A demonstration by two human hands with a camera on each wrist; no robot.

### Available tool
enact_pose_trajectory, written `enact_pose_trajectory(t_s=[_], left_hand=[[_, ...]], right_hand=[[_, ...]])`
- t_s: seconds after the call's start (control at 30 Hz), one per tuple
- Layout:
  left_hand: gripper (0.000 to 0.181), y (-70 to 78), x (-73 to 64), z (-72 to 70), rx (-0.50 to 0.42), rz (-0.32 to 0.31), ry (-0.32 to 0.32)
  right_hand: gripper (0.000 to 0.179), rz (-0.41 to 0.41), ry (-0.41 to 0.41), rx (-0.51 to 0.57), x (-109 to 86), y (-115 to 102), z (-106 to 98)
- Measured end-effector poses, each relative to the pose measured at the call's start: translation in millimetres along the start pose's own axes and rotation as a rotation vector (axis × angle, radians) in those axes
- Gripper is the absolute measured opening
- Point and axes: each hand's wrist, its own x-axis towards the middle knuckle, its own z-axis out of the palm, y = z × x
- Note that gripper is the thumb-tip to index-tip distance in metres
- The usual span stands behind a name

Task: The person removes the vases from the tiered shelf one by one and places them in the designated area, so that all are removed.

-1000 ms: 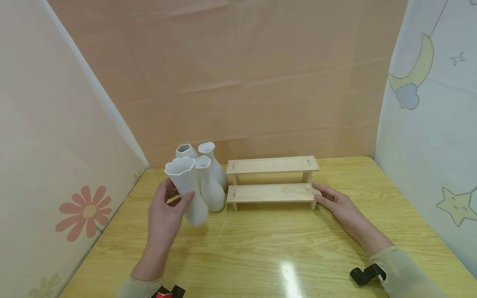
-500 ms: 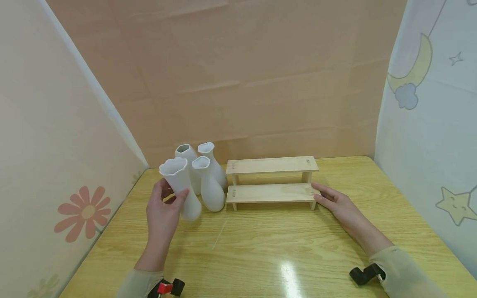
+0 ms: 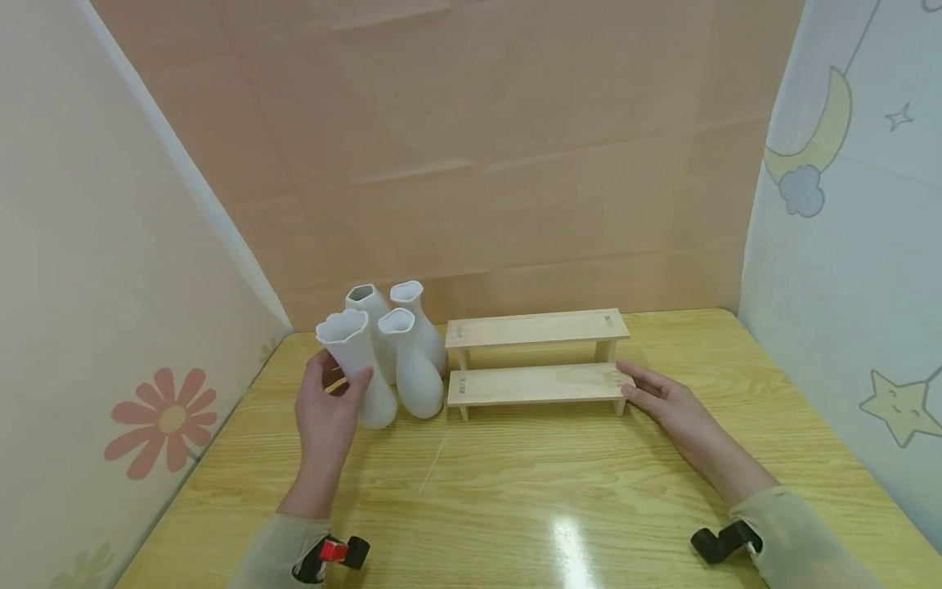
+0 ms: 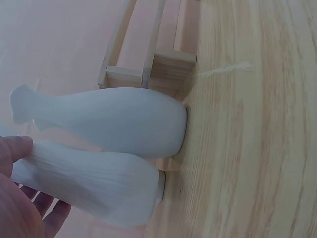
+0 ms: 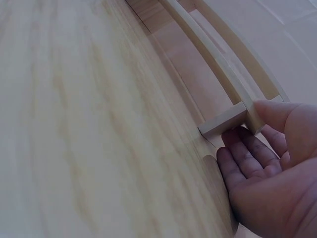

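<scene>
My left hand (image 3: 326,413) holds a white vase (image 3: 359,352) with a scalloped rim, thumb on its near side and fingers behind. It leans to the left, base close over the table. Beside it stands a slim-necked white vase (image 3: 418,375); behind are another narrow-necked vase (image 3: 432,339) and a vase with an angular mouth (image 3: 378,312). My right hand (image 3: 680,417) grips the right end of the lower board of a two-tier wooden stand (image 3: 540,384). In the right wrist view, the thumb (image 5: 272,113) lies over the board's end and the fingers curl below.
The wood-grain table (image 3: 515,466) backs onto a tan cloth wall (image 3: 515,164). Pale printed panels (image 3: 832,270) flank both sides. The stand's left end is right next to the vases, and a pale scratch (image 3: 434,465) marks the tabletop.
The scalloped vase has moved left in my left hand, away from the slim-necked one, and slightly back. The stand's left end has shifted a little toward me; my right hand stays at its end.
</scene>
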Motion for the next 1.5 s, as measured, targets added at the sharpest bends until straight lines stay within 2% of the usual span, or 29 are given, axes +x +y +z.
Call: enact_pose_trajectory(t_s=[0.43, 0.83, 1.13, 1.5], left_hand=[[0.059, -6.9, 6.9, 6.6, -0.021, -0.005, 0.002], [0.056, -8.6, 7.9, 8.7, -0.033, -0.018, -0.011], [0.058, -21.3, 7.1, 6.6, -0.018, -0.021, -0.022], [0.064, -21.4, 7.2, 2.8, -0.057, -0.016, -0.058]], right_hand=[[0.073, 0.005, 0.002, 0.020, -2.2, -2, -1], [0.073, 0.003, 0.006, 0.041, -3.8, 0, -3], [0.073, -0.002, -0.012, 0.031, -9.3, -4, -1], [0.072, 0.001, 0.003, 0.039, -7.6, -4, 0]])
